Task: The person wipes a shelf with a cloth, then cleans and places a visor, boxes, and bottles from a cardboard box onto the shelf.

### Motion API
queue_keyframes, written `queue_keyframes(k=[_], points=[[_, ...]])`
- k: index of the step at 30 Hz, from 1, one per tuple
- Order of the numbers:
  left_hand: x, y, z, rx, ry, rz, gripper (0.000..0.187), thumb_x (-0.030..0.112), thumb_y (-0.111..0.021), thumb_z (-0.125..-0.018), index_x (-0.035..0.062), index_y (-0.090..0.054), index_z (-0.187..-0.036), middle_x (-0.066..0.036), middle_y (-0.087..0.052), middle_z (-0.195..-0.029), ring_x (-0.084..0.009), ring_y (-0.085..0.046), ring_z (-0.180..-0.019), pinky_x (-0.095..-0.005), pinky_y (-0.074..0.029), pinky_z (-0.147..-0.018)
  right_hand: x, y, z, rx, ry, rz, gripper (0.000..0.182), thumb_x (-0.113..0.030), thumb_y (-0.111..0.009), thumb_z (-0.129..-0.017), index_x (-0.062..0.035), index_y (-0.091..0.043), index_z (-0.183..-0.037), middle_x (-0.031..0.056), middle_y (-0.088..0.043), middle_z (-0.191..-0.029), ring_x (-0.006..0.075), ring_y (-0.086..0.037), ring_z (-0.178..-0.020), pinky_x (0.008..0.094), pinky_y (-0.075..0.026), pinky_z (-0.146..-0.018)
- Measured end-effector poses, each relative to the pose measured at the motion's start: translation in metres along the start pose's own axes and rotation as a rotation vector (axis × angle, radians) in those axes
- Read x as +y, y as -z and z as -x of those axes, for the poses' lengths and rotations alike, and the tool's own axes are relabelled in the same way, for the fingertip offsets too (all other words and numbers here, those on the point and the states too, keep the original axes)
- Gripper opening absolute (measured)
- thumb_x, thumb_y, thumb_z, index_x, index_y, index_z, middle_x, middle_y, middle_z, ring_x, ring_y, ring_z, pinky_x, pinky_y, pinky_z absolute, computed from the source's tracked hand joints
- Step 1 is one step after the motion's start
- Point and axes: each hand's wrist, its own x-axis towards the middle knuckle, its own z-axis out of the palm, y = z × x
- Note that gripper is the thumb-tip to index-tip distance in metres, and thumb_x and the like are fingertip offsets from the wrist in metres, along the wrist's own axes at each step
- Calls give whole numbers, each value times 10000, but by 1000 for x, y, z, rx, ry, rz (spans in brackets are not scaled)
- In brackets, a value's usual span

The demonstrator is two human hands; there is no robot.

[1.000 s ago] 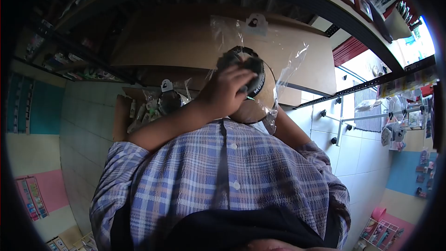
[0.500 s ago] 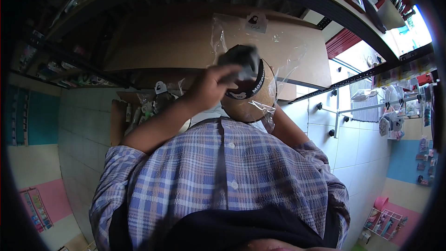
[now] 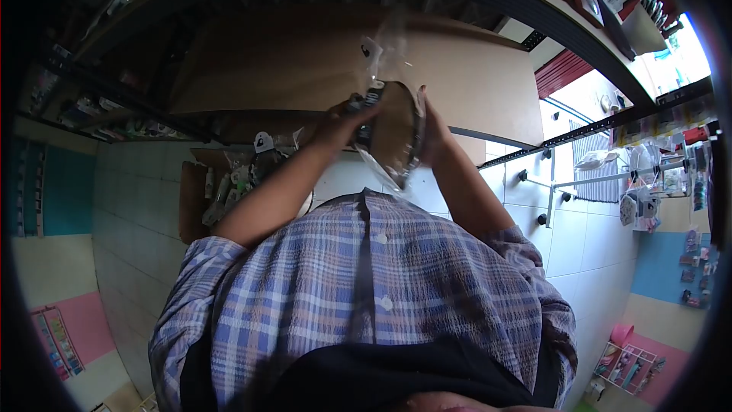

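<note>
A round brown item in clear plastic packaging point(image 3: 398, 126), with a black printed band along its left side, is held up in front of my chest, turned partly edge-on. My left hand point(image 3: 343, 123) grips its left side, and a small dark object shows at those fingers, blurred. On the right side my right hand point(image 3: 433, 133) presses against the rim, fingers pointing up. The loose top of the plastic, with a white tag point(image 3: 370, 52), stands above the item.
A brown shelf board point(image 3: 267, 69) lies beyond my hands under a dark metal frame. An open cardboard box point(image 3: 194, 202) of packaged goods is at lower left. A wheeled rack point(image 3: 553, 183) stands right, and small goods hang at far right.
The packaged item has turned from facing me to partly edge-on. My left hand has moved down to its left side, and my right hand now shows at its right.
</note>
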Motion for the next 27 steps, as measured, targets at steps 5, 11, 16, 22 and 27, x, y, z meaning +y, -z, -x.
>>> queue_keyframes(k=[5, 11, 16, 22, 27], points=[[-6, 46, -28, -72, 8, 530, 427, 353, -748, -791, 54, -618, -1067, -78, -674, -935, -181, -675, -810, -313, -545, -705, -41, -27, 71, 186, 199, 175, 800, -732, -380, -869, -187, -374, -1455, 66, -499, -1338, 244, -438, -1216, 510, -225, -989], [-23, 51, -29, -33, 91, 507, 417, 339, -740, -797, 56, -614, -1077, -77, -665, -971, -176, -670, -834, -315, -544, -715, -7, -28, 73, -250, 245, -182, 1047, -851, -364, -773, -71, -305, -1469, 124, -522, -1299, 286, -532, -1148, 456, -430, -962], [-30, 83, -31, -10, 168, 479, 410, 327, -733, -802, 57, -611, -1086, -77, -659, -1000, -172, -665, -854, -317, -542, -724, 6, -28, 74, -513, 403, -107, 913, -585, -567, -844, -64, -205, -1500, 189, -350, -1484, 365, -416, -1308, 480, -372, -1061], [12, 94, -34, 657, -8, 514, 421, 306, -706, -826, 38, -590, -1129, -80, -635, -1070, -181, -638, -949, -328, -507, -838, 4, -20, 79, -174, 422, -19, 794, -210, -583, -818, -40, -190, -1487, 217, -311, -1485, 408, -393, -1312, 567, -391, -1023], [33, 11, 15, 359, -656, -66, 390, 227, -647, -923, 16, -555, -1238, -98, -634, -1140, -158, -579, -1063, -307, -433, -930, 17, -23, 70, -62, 363, -46, 666, -138, -609, -832, -8, -316, -1416, 190, -447, -1391, 335, -486, -1245, 460, -502, -888]])
